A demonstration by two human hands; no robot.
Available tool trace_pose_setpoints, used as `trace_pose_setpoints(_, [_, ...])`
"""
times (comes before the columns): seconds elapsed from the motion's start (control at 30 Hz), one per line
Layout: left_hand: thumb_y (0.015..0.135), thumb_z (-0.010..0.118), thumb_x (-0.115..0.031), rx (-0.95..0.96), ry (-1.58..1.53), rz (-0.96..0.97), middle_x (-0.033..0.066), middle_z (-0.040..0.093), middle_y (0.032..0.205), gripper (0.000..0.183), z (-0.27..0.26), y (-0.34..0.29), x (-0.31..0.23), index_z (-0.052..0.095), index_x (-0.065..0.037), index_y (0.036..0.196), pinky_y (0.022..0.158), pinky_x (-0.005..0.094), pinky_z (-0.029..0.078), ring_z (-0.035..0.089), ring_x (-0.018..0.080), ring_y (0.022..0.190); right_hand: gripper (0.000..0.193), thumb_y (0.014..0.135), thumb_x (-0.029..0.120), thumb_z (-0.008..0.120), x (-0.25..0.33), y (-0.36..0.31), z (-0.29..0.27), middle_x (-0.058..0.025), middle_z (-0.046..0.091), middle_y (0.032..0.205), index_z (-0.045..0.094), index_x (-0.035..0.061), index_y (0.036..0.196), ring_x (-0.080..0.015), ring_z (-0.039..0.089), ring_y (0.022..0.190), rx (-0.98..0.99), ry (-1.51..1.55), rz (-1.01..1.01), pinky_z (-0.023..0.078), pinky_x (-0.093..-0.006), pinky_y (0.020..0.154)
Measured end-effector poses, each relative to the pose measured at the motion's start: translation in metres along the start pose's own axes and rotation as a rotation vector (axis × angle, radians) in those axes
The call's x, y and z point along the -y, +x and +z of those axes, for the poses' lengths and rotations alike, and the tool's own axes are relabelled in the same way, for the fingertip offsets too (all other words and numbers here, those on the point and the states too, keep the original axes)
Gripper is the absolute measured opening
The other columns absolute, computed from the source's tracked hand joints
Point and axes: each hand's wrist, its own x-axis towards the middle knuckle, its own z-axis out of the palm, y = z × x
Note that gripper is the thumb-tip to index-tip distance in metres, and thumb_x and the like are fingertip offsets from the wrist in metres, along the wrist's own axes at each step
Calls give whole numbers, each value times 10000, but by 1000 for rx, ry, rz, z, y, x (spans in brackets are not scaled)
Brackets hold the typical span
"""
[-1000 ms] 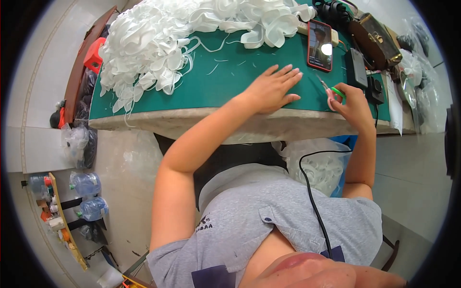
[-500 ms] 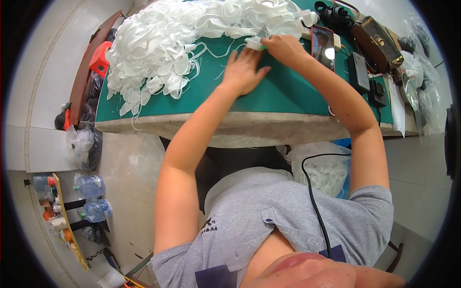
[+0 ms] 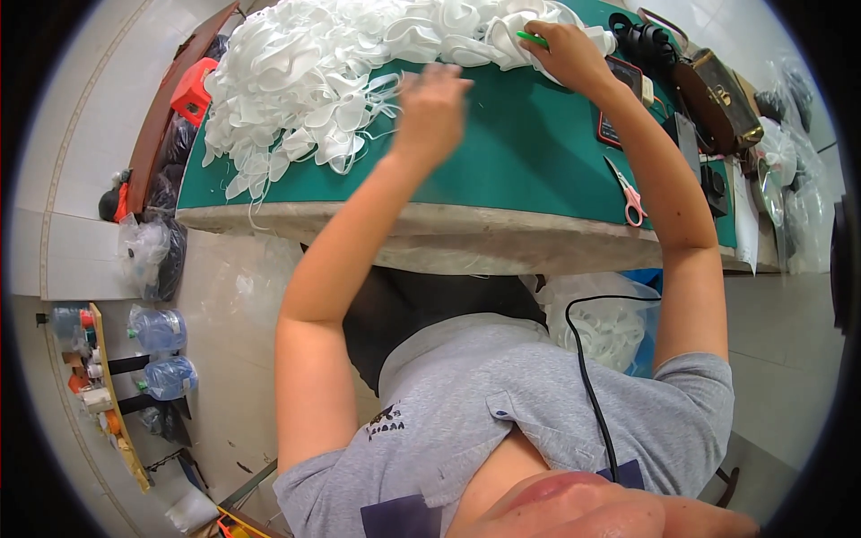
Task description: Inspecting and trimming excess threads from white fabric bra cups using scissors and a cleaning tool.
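A big heap of white, curved, soft pieces with thin strips [image 3: 287, 81] covers the far left of the green tabletop [image 3: 511, 152]. A line of larger white ring-like pieces [image 3: 417, 40] runs from it to the right. My right hand [image 3: 569, 58] is closed on a slim green tool [image 3: 532, 39], held over the white pieces at the right end; its working tip cannot be made out. My left hand [image 3: 432, 112] is raised at the heap's right edge, beside some loose strips. Motion blurs its fingers, so whether they hold anything is unclear.
Pink-handled scissors [image 3: 628, 193] lie near my right forearm. Beyond them are a phone [image 3: 610, 125], a dark box [image 3: 682, 143] and a brown bag [image 3: 713, 94]. A red stool [image 3: 191, 90] stands left of the table. A bag of white pieces [image 3: 601, 323] sits below the table.
My hands, together at the white piece before, have parted. The left moved left toward the heap; the right moved right and away from me with the green tool. The scissors now show.
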Motion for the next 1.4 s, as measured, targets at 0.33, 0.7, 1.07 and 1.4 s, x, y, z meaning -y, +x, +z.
trace_pose_setpoints(0.33, [925, 477, -378, 169, 326, 49, 100, 403, 1441, 414, -4, -19, 68, 530, -196, 1294, 1114, 528, 160, 287, 362, 1368, 305, 815, 279, 660, -45, 24, -7, -181, 668, 886, 667, 35, 998, -344, 644, 822, 44, 78, 132, 495, -397, 757])
trace_pose_setpoints(0.7, [833, 663, -217, -211, -207, -160, 184, 461, 1384, 260, -68, -43, 134, 693, -210, 1092, 1109, 460, 197, 305, 338, 1372, 170, 817, 229, 617, 55, 24, 16, -114, 637, 934, 643, 106, 933, -333, 615, 873, -41, -8, 68, 489, -432, 751])
trace_pose_setpoints(1.07, [908, 516, -408, 136, 681, 2, 65, 350, 1481, 396, -45, -46, 127, 574, -227, 1254, 1119, 529, 116, 169, 330, 1420, 448, 843, 428, 640, 30, 59, 60, -149, 661, 923, 658, 36, 1059, -324, 635, 852, -191, 142, 121, 488, -395, 758])
trace_pose_setpoints(1.4, [835, 526, -113, -6, 885, 84, -15, 234, 1544, 328, -112, -78, 265, 681, -268, 1080, 1133, 411, 165, 243, 157, 1410, 213, 938, 259, 573, 50, 67, -53, 54, 387, 600, 606, 49, 922, -50, 306, 470, 182, 1384, 405, 220, -221, 424])
